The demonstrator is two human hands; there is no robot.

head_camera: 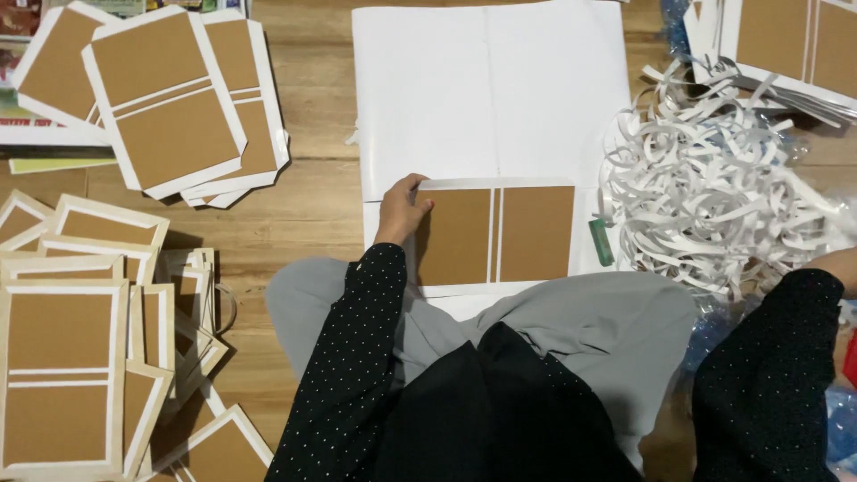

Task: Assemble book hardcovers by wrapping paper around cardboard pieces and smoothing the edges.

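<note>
**Brown boards laid on white paper, one sheet in hand**

Nearest the camera lie the person's lap in grey cloth and two dark dotted sleeves, one over each side. The left hand [402, 210] rests its fingers, bent and pressed down, on the left edge and upper left corner of the brown board pair [495, 234] — two brown panels side by side with a thin white gap between them, lying on the lower part of a large white sheet [486, 89]. The fingers pin the board rather than close around it. The right hand [835, 268] is almost out of view at the far right edge; whether it is clenched or loose cannot be told.

Judging from how things lie, much is done: finished white-framed brown pieces sit in a stack [170, 98] up and to the left of the fingers and a larger heap [80, 357] below and left of them. The piece under the fingers has no folded white frame yet, so its edging appears left to do.

Just right of the board lies a small green tool [601, 242], and beyond it a tangle of white paper strips [714, 187] crowds that side — more boards [786, 45] lie past it
</note>
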